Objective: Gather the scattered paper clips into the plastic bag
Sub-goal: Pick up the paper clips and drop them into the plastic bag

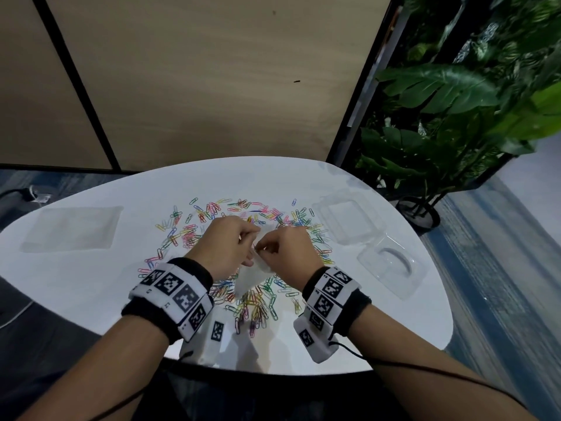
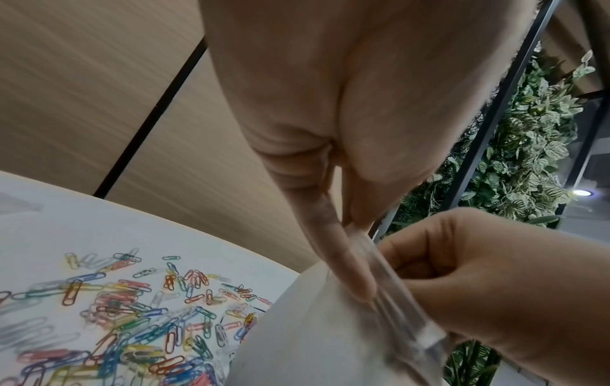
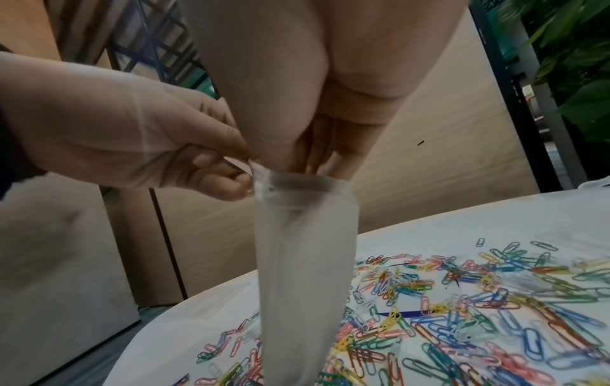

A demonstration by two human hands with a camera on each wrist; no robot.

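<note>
Spreading across table [image 1: 91,287]: coloured clips [image 1: 258,302], ringing both hands. Hanging above them, between the hands: bag [image 3: 303,261], seemingly empty, mouth pinched by left hand [image 1: 226,244] and right hand [image 1: 288,250]. Sitting at right: two clear trays [image 1: 349,220], nothing visible inside.

Soft overhead light is cast evenly; faint shadows are seen under the wrists on the glossy table [image 1: 91,278]. Edges are bent by wide-angle distortion, and the wrist views are smeared by motion blur.
</note>
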